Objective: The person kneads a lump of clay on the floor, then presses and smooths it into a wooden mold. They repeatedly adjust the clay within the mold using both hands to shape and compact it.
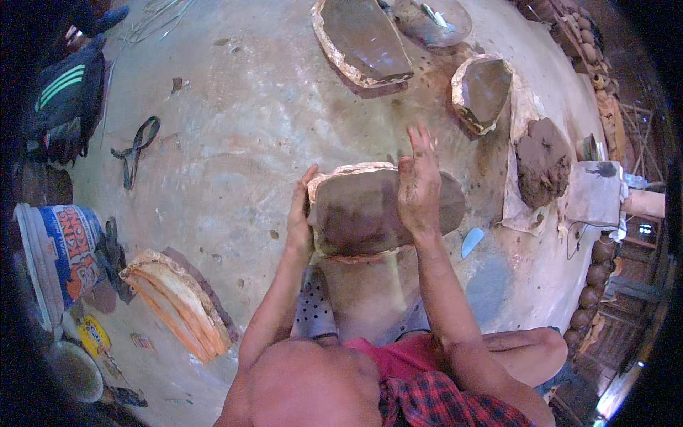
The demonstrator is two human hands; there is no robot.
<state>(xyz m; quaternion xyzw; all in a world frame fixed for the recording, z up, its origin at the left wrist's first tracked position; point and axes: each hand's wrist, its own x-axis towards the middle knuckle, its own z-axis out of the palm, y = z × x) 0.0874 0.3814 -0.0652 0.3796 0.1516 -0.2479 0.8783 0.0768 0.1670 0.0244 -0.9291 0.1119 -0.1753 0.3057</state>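
A plaster mould [348, 169] filled with smooth dark clay [352, 217] lies crosswise in front of me, with a pale crusted rim along its far edge and left end. My left hand [303, 217] grips the left end, fingers along its side. My right hand [420, 185] is on or just over the clay's right part, fingers extended and reaching past the far edge. A light-blue flat scraper [472, 242] lies just right of the mould on the floor.
Two clay-filled moulds [359, 39] [480, 92] and a round board [434, 21] lie ahead; a clay lump [541, 164] and metal box [594, 192] are right. Left are a bucket [50, 263], a strap [139, 142], a dark bag [67, 99] and another mould [178, 302].
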